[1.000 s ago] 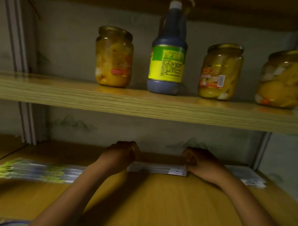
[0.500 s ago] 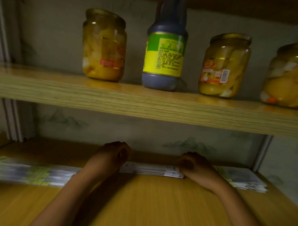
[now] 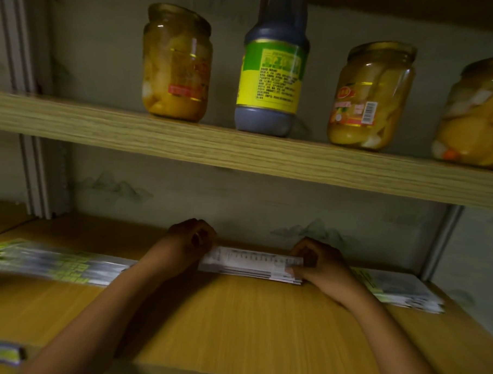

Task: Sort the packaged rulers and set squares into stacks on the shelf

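The left hand (image 3: pixel 190 242) and the right hand (image 3: pixel 317 259) each grip one end of the middle stack of rulers (image 3: pixel 251 264), with fingers curled around the short ends. This stack lies near the back edge of the lower shelf (image 3: pixel 233 322), about in its middle. I think the hands hold both ends so that the packages line up evenly, one on top of another. A long stack with green print (image 3: pixel 52 263) lies toward the left edge of the shelf, and a wider stack (image 3: pixel 399 289), maybe the set squares, lies near the right edge. Each kind has its own place, so sorting looks well advanced. On the upper shelf (image 3: pixel 241 152) stand jars and a dark bottle (image 3: pixel 273 69).
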Demonstrator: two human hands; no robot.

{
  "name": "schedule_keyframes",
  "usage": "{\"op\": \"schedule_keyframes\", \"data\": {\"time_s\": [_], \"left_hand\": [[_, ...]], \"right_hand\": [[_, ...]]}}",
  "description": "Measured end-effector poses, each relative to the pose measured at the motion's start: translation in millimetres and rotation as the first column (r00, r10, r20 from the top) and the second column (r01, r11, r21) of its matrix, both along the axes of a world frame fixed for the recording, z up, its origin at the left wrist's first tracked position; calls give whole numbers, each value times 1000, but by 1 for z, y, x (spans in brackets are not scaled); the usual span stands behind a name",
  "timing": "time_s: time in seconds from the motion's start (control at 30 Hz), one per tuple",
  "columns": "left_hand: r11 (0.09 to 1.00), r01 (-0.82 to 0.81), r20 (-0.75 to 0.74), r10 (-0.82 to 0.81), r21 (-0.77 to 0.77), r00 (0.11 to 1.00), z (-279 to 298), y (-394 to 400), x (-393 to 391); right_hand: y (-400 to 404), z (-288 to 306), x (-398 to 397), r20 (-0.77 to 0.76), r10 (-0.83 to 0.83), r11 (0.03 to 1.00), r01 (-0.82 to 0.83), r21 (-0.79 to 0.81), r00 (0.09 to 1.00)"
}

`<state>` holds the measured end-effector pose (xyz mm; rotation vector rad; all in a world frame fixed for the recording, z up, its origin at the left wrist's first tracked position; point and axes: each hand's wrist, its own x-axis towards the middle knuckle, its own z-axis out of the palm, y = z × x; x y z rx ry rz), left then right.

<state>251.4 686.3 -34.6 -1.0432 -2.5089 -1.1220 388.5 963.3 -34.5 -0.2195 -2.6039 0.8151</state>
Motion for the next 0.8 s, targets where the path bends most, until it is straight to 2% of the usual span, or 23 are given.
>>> {"op": "schedule_keyframes", "data": {"time_s": [0.1,0.2,0.33,0.4,0.47,0.53,0.6,0.67,0.8], "left_hand": [[1000,4,0,-4,10,1000,-2,-1,1],[996,21,-4,-21,91,1000,-3,-1,1],[985,-9,43,2,172,999,-3,1,-4],[997,-11,33,8,77,999,-6,2,-7],[993,11,8,-10,-114,1000,-11,1,-9],[947,24,-31,-36,-321,999,-15,1,-12],[905,17,-28,-32,-426,999,-18,2,-14],[896,23,-25,-37,-444,999,-17,3,-17],[929,46,1,-49,-368,999,-16,7,-18]], "right_hand": [[-1,-2,-1,-13,27,998,-27,-59,1000],[3,-3,-4,-49,27,988,-35,-152,998],[12,2,-7,-171,-77,960,26,-279,982],[15,3,-8,-240,-154,942,69,-330,959],[18,1,-7,-271,-201,916,83,-391,941],[19,0,-8,-301,-213,891,58,-451,929],[19,1,-9,-318,-215,878,41,-476,923],[18,3,-9,-337,-212,864,15,-503,917],[14,4,-7,-360,-211,844,-17,-537,909]]}}
